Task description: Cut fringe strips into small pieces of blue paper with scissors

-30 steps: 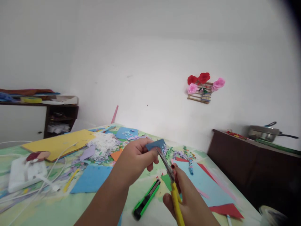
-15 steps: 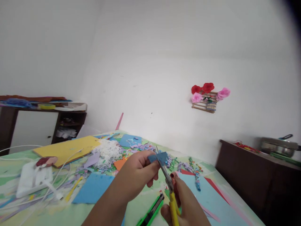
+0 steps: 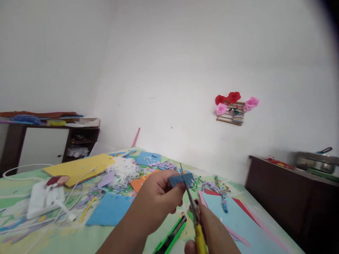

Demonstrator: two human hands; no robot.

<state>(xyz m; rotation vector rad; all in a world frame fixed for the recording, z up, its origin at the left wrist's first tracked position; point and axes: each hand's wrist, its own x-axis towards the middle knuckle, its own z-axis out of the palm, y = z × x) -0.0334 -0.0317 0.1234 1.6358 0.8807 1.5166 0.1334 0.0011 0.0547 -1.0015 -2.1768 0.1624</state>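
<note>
A small piece of blue paper (image 3: 177, 180) is pinched between the thumb and fingers of my left hand (image 3: 161, 194). My right hand (image 3: 212, 225) grips scissors (image 3: 200, 240) with yellow handles, their metal blades pointing up and away across the blue paper. The paper's right edge looks cut into a fringe. On the table below the hands lies a green box cutter (image 3: 172, 234). To the left of my left wrist rests a larger blue sheet (image 3: 108, 210).
Yellow sheets (image 3: 82, 167), a heap of white paper shreds (image 3: 124, 173) and a white power strip (image 3: 45, 197) with cables cover the left side. Light blue sheets (image 3: 233, 215) and a rolled paper piece (image 3: 224, 203) lie right. A dark cabinet (image 3: 275, 197) stands beyond the table's right edge.
Both hands, with the blue paper and scissors, have shifted slightly to the right. The paper is turned flatter, and the scissor blades now lie across it nearer its middle.
</note>
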